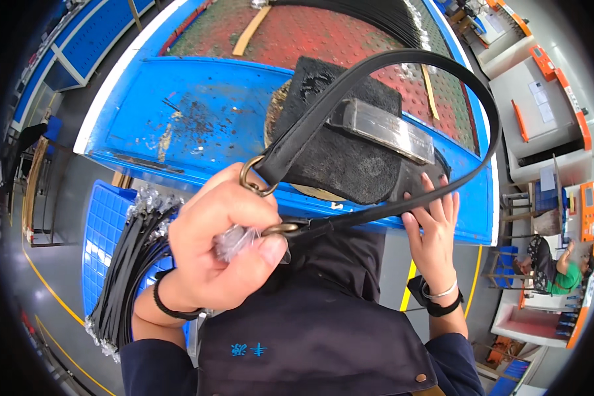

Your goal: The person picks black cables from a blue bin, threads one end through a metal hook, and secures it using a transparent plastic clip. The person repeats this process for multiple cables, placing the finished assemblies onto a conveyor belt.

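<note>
My left hand (228,241) is closed around the two ends of a black bag strap (485,105). Brass rings (257,177) show at these ends, and crumpled clear plastic (234,243) sticks out between the fingers. From there the strap rises in a wide loop over the bench and curves back. My right hand (434,228) lies with its fingers stretched out at the bench's near edge, and the strap crosses in front of them. Its fingertips are by a dark flat piece under a shiny metal block (389,130). Whether they touch it I cannot tell. The block rests on a black pad (350,168).
The blue bench (198,99) has a red and green dotted mat (297,36), with a bundle of black straps (363,13) at its far end. Left of me, a blue crate (105,224) holds more straps (129,270). A person in green (564,278) sits far right.
</note>
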Tool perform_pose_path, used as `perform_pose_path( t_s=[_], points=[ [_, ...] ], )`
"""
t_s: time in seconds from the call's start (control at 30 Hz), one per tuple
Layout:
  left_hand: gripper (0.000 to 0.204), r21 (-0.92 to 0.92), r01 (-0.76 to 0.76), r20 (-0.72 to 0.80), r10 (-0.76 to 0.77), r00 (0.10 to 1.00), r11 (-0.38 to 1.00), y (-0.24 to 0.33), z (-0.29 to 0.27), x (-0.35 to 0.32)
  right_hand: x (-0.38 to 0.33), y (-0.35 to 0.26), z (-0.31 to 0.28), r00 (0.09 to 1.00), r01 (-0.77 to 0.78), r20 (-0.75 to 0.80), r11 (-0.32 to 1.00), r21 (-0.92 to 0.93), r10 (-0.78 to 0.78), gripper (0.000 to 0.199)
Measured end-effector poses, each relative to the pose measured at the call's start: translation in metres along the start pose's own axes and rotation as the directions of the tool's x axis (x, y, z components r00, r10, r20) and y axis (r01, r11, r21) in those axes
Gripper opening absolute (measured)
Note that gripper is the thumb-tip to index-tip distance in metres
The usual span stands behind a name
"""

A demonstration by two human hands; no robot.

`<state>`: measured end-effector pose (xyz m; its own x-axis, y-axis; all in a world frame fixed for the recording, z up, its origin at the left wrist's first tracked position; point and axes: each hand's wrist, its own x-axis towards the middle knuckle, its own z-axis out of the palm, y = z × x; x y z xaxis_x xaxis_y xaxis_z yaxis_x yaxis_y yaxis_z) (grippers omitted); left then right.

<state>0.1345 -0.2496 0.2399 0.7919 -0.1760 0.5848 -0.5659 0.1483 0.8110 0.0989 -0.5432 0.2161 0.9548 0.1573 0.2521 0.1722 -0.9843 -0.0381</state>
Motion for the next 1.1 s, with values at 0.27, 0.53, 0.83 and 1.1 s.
perform_pose_path(
  t_s=[0.27,0.53,0.83,1.1],
  points=[
    [0.021,-0.438,0.332,-0.028,-0.382,0.924,0.836,0.024,0.006,-0.008,-0.015,-0.001,-0.019,0.993,-0.032,-0.111,0.999,-0.040,0.028,0.022],
    [0.011,0.052,-0.015,-0.215,0.026,0.976,0.999,0.033,0.034,-0.035,-0.009,-0.076,-0.071,0.972,0.237,-0.167,0.671,0.703,-0.168,0.026],
    [0.029,0.650,-0.250,-0.192,0.474,0.859,0.717,0.039,0.052,-0.062,-0.014,-0.157,-0.073,0.978,0.170,-0.100,0.432,0.886,-0.182,0.029],
    [0.027,0.682,-0.224,0.031,0.279,0.960,0.696,0.063,0.039,-0.063,-0.008,-0.143,-0.054,0.984,0.160,-0.139,0.208,0.965,-0.111,0.028]
  ],
)
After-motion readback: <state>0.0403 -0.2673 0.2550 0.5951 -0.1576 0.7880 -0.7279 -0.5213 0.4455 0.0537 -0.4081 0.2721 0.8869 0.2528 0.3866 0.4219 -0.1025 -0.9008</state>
